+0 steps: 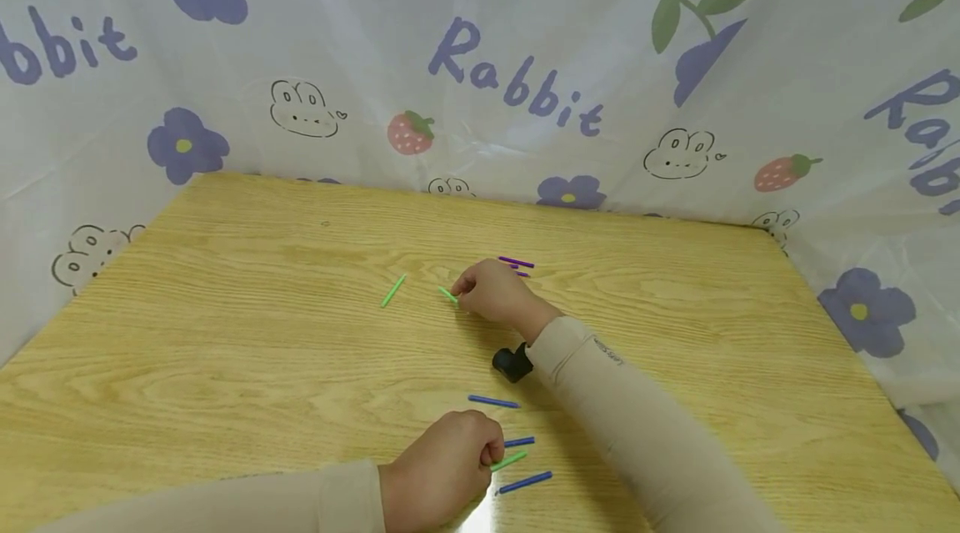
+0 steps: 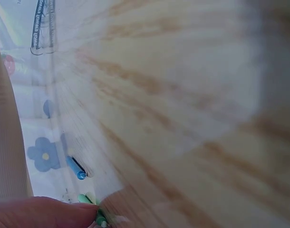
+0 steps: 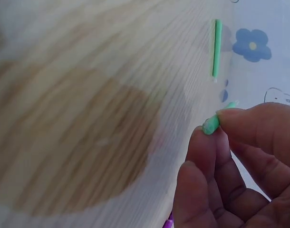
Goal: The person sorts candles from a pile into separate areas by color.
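Note:
My right hand (image 1: pixel 495 293) pinches a thin green crayon-like stick (image 3: pixel 211 124) between thumb and forefinger, over the middle of the table. Another green stick (image 1: pixel 393 290) lies to its left. Just beyond this hand are several purple sticks (image 1: pixel 517 263), partly covered by it. Near the front edge, my left hand (image 1: pixel 446 466) pinches a green stick (image 1: pixel 510 461) by one end; the thumb shows on it in the left wrist view. Around that hand lie three blue sticks: one farther back (image 1: pixel 492 401), one partly behind the fingers (image 1: pixel 520 441), one nearest me (image 1: pixel 525 482).
A wood-grain table (image 1: pixel 262 291) carries all the sticks. White cloth (image 1: pixel 360 32) printed with rabbits and flowers rises along its back and sides. A black device (image 1: pixel 512 364) shows at the right wrist. The right sleeve (image 1: pixel 645 424) reaches across the table's right half.

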Demonstrator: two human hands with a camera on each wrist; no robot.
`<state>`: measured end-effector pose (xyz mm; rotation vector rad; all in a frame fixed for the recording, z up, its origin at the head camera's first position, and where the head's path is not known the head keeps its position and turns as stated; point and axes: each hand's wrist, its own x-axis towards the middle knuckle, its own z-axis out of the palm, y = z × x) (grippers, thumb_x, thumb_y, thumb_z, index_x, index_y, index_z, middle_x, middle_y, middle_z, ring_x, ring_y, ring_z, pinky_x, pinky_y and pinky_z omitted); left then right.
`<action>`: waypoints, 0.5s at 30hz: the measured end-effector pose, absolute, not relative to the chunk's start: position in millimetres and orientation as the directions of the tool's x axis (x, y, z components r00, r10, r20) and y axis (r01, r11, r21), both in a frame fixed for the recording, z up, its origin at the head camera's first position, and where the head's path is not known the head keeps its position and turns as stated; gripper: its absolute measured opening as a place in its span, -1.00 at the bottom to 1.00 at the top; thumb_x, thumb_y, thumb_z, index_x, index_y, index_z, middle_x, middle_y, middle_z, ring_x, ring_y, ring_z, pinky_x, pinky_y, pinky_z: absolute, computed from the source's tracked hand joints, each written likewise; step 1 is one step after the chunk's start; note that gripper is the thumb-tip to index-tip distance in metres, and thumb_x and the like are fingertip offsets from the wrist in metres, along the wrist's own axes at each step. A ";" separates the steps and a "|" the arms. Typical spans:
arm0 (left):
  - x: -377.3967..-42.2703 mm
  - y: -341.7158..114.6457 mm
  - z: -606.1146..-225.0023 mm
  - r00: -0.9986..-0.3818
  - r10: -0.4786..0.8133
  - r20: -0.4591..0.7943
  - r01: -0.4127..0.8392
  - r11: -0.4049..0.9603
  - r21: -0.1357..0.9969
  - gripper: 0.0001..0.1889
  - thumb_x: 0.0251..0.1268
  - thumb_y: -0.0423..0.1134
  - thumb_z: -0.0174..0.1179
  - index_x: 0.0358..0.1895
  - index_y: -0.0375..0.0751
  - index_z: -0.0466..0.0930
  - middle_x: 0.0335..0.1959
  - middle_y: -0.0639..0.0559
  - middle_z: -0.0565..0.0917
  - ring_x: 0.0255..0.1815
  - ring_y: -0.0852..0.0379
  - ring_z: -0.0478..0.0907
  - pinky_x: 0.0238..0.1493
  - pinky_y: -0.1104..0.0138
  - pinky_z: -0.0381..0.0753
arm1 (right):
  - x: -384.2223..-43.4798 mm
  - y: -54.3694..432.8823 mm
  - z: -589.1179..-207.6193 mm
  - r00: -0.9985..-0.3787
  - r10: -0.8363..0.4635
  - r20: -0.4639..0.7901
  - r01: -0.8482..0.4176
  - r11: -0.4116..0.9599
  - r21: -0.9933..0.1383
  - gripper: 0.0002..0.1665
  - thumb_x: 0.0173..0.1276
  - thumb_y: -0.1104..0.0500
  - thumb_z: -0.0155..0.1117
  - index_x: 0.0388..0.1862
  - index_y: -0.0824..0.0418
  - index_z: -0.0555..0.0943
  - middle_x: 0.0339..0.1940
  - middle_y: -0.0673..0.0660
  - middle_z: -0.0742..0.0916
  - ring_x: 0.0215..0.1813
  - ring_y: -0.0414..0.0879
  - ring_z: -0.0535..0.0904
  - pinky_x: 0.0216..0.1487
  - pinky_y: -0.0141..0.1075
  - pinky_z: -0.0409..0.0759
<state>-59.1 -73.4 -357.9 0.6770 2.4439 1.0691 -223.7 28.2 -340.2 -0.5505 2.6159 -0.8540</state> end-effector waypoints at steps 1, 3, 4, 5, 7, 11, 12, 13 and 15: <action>-59.1 -73.4 -358.0 -0.807 0.568 -0.161 0.267 0.594 0.759 -0.76 0.05 -0.65 0.12 -0.48 -0.21 0.55 -0.48 0.19 0.48 -0.46 0.36 0.34 -0.41 0.47 0.44 | -224.3 26.4 -340.7 -0.871 -0.451 -0.194 -0.245 0.742 -0.625 -0.78 0.30 0.30 0.24 -0.10 0.23 0.72 -0.18 0.07 0.74 -0.28 -0.17 0.53 -0.28 -0.37 0.50; -59.0 -73.4 -358.0 -0.804 0.568 -0.175 0.255 0.596 0.761 -0.76 0.06 -0.65 0.11 -0.47 -0.20 0.55 -0.47 0.19 0.48 -0.46 0.36 0.35 -0.41 0.47 0.44 | -225.5 22.5 -341.3 -0.874 -0.441 -0.203 -0.226 0.739 -0.635 -0.78 0.32 0.30 0.24 -0.10 0.23 0.72 -0.17 0.09 0.74 -0.29 -0.16 0.54 -0.30 -0.36 0.51; -59.2 -73.3 -358.2 -0.802 0.568 -0.184 0.249 0.598 0.762 -0.76 0.07 -0.64 0.11 -0.46 -0.20 0.56 -0.47 0.20 0.48 -0.45 0.37 0.35 -0.40 0.47 0.45 | -226.3 20.4 -341.5 -0.876 -0.438 -0.204 -0.221 0.739 -0.636 -0.78 0.32 0.30 0.23 -0.09 0.23 0.72 -0.16 0.09 0.74 -0.30 -0.16 0.54 -0.31 -0.36 0.51; -59.4 -73.3 -358.3 -0.801 0.567 -0.192 0.242 0.600 0.762 -0.76 0.07 -0.64 0.11 -0.45 -0.20 0.56 -0.46 0.21 0.48 -0.44 0.37 0.35 -0.40 0.48 0.45 | -226.8 18.4 -341.5 -0.877 -0.434 -0.206 -0.215 0.739 -0.638 -0.77 0.32 0.30 0.23 -0.09 0.23 0.72 -0.15 0.09 0.73 -0.30 -0.17 0.54 -0.31 -0.36 0.51; -59.5 -73.2 -358.4 -0.800 0.570 -0.187 0.252 0.602 0.758 -0.77 0.07 -0.63 0.12 -0.46 -0.19 0.56 -0.46 0.21 0.48 -0.45 0.37 0.34 -0.40 0.48 0.44 | -227.8 14.8 -340.9 -0.880 -0.429 -0.205 -0.211 0.739 -0.640 -0.77 0.31 0.31 0.23 -0.09 0.24 0.71 -0.15 0.11 0.73 -0.33 -0.16 0.53 -0.34 -0.37 0.49; -60.1 -73.6 -358.5 -0.796 0.577 -0.181 0.264 0.601 0.754 -0.77 0.08 -0.63 0.14 -0.45 -0.20 0.56 -0.46 0.21 0.49 -0.44 0.38 0.34 -0.40 0.48 0.45 | -229.6 8.9 -340.4 -0.886 -0.415 -0.207 -0.192 0.736 -0.650 -0.74 0.30 0.33 0.20 -0.07 0.26 0.71 -0.18 0.12 0.73 -0.38 -0.17 0.48 -0.41 -0.40 0.45; -60.3 -73.8 -358.4 -0.795 0.579 -0.179 0.267 0.600 0.754 -0.77 0.08 -0.63 0.14 -0.45 -0.20 0.56 -0.46 0.21 0.49 -0.44 0.38 0.34 -0.40 0.49 0.45 | -230.0 7.7 -340.5 -0.888 -0.411 -0.209 -0.186 0.735 -0.653 -0.74 0.30 0.33 0.20 -0.07 0.27 0.70 -0.19 0.12 0.73 -0.39 -0.17 0.48 -0.42 -0.41 0.44; -60.4 -74.0 -358.5 -0.794 0.581 -0.178 0.268 0.598 0.756 -0.78 0.08 -0.63 0.14 -0.44 -0.20 0.57 -0.45 0.21 0.49 -0.44 0.38 0.34 -0.40 0.49 0.45 | -230.3 6.7 -340.5 -0.890 -0.405 -0.210 -0.179 0.734 -0.655 -0.74 0.30 0.33 0.19 -0.06 0.27 0.70 -0.20 0.11 0.72 -0.40 -0.17 0.47 -0.43 -0.41 0.43; -60.8 -74.3 -358.7 -0.792 0.583 -0.179 0.266 0.595 0.758 -0.78 0.08 -0.63 0.14 -0.43 -0.20 0.57 -0.44 0.21 0.50 -0.44 0.39 0.35 -0.39 0.49 0.45 | -230.8 4.6 -340.3 -0.891 -0.400 -0.214 -0.168 0.729 -0.663 -0.73 0.30 0.34 0.18 -0.05 0.27 0.69 -0.23 0.12 0.72 -0.42 -0.17 0.47 -0.46 -0.40 0.42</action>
